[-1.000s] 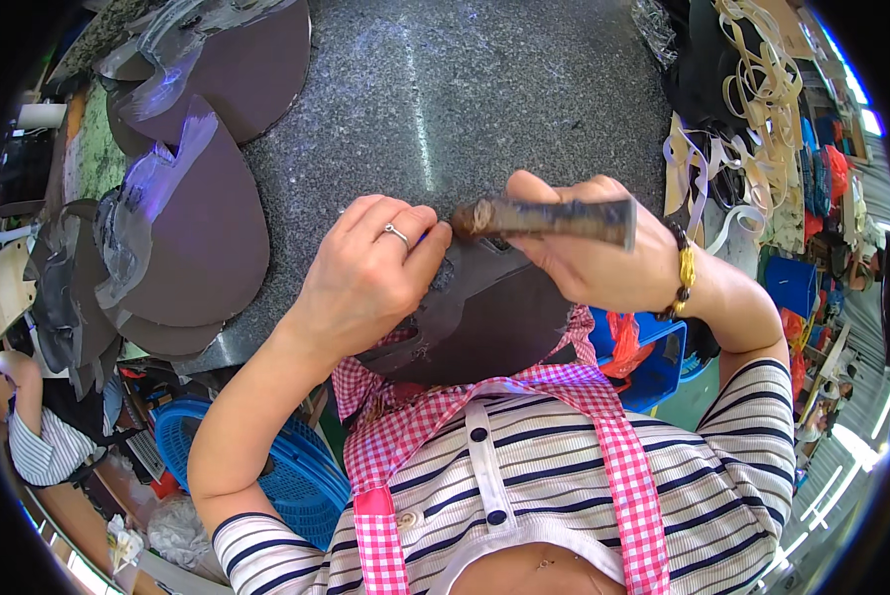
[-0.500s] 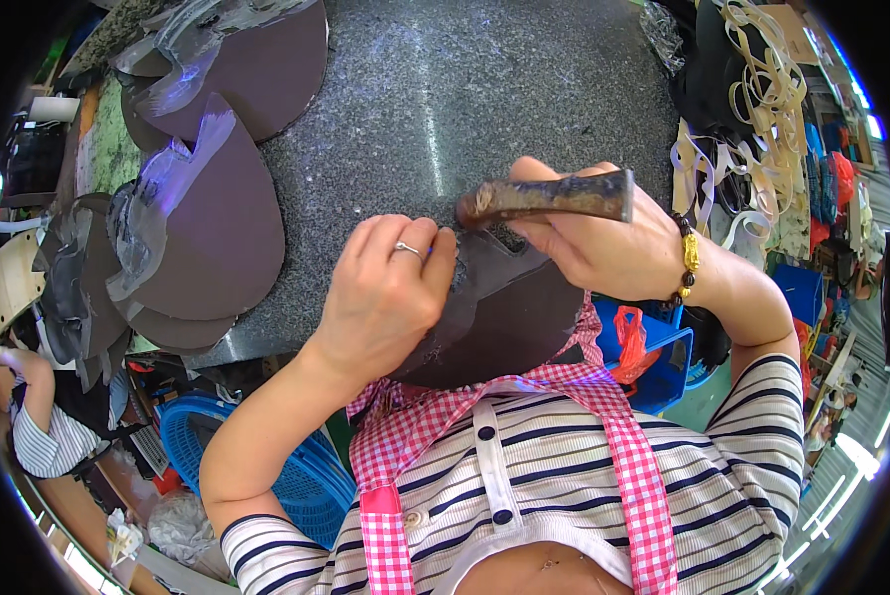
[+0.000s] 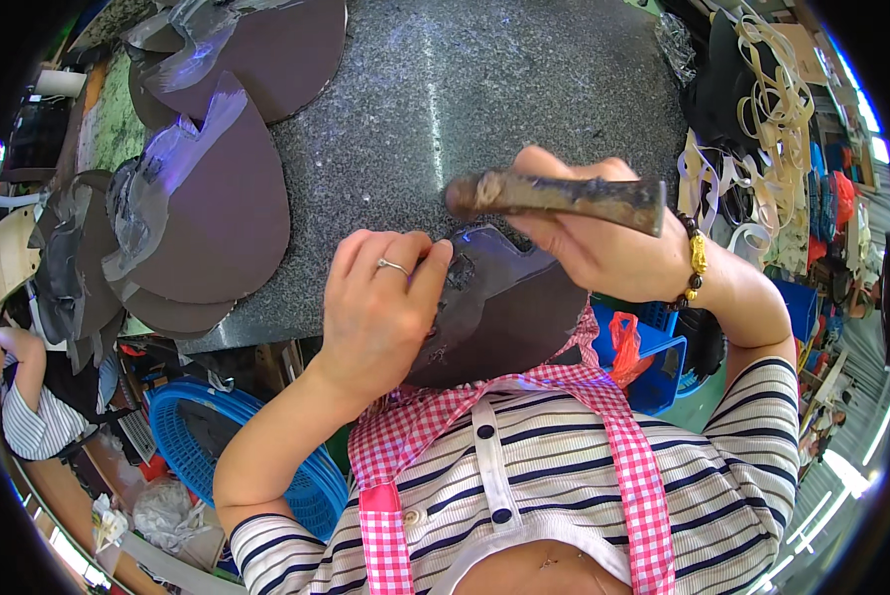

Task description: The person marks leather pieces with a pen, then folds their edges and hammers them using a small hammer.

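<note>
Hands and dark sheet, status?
Right hand gripping hammer. Left hand at left edge of dark brown sheet. Sheet at near edge of granite tabletop. Left fingertips close to hammer's rounded end in view.

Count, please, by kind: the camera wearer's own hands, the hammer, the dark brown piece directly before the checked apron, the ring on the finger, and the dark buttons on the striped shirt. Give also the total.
Hands: 2 (left hand, right hand)
Hammer: 1
Dark brown piece: 1
Ring: 1
Dark buttons: 2
Total: 7

I am remotely watching the right hand [image 3: 603,243] gripping a hammer [image 3: 564,198]. The left hand [image 3: 377,297] is touching a dark round-edged panel [image 3: 509,322].
</note>
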A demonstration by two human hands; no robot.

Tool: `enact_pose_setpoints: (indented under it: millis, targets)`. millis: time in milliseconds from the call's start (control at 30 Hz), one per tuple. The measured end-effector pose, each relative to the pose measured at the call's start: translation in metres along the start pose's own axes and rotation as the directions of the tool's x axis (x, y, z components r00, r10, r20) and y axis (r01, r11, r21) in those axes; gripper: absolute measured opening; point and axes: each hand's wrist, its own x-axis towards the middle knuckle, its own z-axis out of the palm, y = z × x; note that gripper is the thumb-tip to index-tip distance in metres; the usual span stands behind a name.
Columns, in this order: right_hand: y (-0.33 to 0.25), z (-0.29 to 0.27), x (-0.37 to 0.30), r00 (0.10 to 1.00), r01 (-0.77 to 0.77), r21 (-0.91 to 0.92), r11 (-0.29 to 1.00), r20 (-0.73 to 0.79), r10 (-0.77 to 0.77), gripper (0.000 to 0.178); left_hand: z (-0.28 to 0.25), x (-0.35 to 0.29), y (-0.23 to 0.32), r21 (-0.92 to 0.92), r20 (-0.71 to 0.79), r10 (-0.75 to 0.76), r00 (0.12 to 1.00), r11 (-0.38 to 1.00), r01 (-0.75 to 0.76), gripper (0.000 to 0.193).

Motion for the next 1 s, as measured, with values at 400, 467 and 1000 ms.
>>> enact_pose_setpoints:
  millis: [400, 467, 1000]
  targets:
    - [-0.011, 0.000, 0.009, 0.984, 0.032, -0.136, 0.990, 0.175, -0.008, 0.032, -0.006, -0.006, -0.002, -0.175, 0.057, -0.163, 0.985, 0.970, 0.171, 0.026]
    - [-0.007, 0.001, 0.012, 0.972, 0.152, -0.172, 0.973, 0.202, -0.117, 0.033, 0.002, -0.013, 0.010, 0.157, -0.035, -0.010, 0.999, 0.987, 0.015, 0.025]
    - [-0.018, 0.013, 0.016, 0.986, 0.075, -0.081, 0.994, 0.156, -0.062, 0.023, 0.001, -0.030, 0.021, 0.177, -0.043, -0.111, 0.993, 0.977, 0.117, 0.025]
